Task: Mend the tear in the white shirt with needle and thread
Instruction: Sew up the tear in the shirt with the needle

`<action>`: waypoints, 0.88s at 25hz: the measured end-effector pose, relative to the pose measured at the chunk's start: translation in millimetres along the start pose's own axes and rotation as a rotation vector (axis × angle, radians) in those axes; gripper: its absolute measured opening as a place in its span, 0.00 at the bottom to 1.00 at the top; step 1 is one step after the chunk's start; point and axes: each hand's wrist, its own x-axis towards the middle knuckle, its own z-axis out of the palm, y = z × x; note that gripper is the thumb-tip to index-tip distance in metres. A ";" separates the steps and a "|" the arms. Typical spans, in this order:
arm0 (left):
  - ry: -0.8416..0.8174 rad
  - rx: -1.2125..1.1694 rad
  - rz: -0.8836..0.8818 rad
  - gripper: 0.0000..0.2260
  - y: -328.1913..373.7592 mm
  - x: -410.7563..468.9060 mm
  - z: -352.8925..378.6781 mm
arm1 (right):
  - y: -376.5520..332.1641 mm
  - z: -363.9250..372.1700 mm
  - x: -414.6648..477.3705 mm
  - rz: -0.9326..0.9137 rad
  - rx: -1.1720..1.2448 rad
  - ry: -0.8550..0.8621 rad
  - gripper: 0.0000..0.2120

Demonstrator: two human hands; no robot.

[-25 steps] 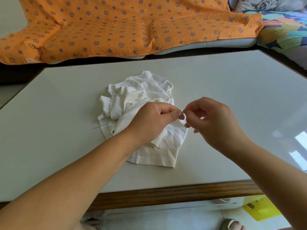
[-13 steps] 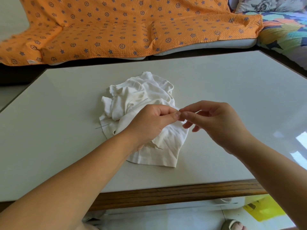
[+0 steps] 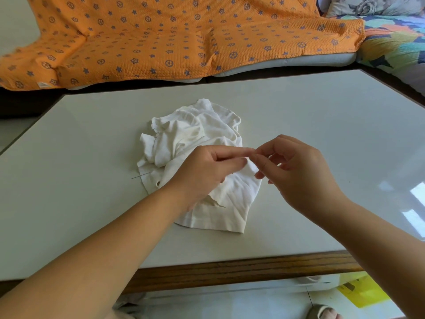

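Hovering over crumpled white fabric shirt (image 3: 195, 134), heaped at centre of glossy pale grey table (image 3: 69, 203). Left hand (image 3: 207, 171): index finger and thumb extended, narrowly apart. Right hand (image 3: 299, 171): thumb and index fingertip pressed together, contents too fine to tell. Thin dark needle (image 3: 140, 175) at shirt's left edge; 1 open tear (image 3: 213, 202) beside left wrist.

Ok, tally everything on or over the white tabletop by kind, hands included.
Crumpled white cotton shirt: 1
Thin dark needle: 1
Bare hands: 2, left hand and right hand
Total: 4
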 end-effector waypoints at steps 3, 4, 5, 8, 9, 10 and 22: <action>0.072 0.228 0.120 0.08 -5.1 -0.5 3.5 | 1.1 0.7 0.6 -0.010 0.008 -0.012 0.05; 0.077 0.219 0.128 0.08 -5.6 -0.6 4.5 | 1.3 0.8 0.4 -0.004 0.020 -0.013 0.05; 0.073 0.209 0.127 0.06 -5.7 -0.8 5.1 | 1.2 1.3 0.7 0.004 0.034 -0.013 0.04; 0.048 0.194 0.103 0.03 -5.8 -1.0 6.2 | 0.8 1.8 1.2 0.015 0.043 -0.019 0.04; 0.039 0.191 0.095 0.03 -5.9 -1.1 6.2 | 0.5 1.5 1.1 0.015 0.043 -0.024 0.05; 0.031 0.195 0.088 0.03 -6.1 -1.2 6.5 | -0.1 1.3 0.6 0.014 0.039 -0.030 0.05; -0.072 -0.204 -0.048 0.08 -3.5 1.9 3.7 | 0.0 -7.9 6.3 0.462 0.756 -0.401 0.16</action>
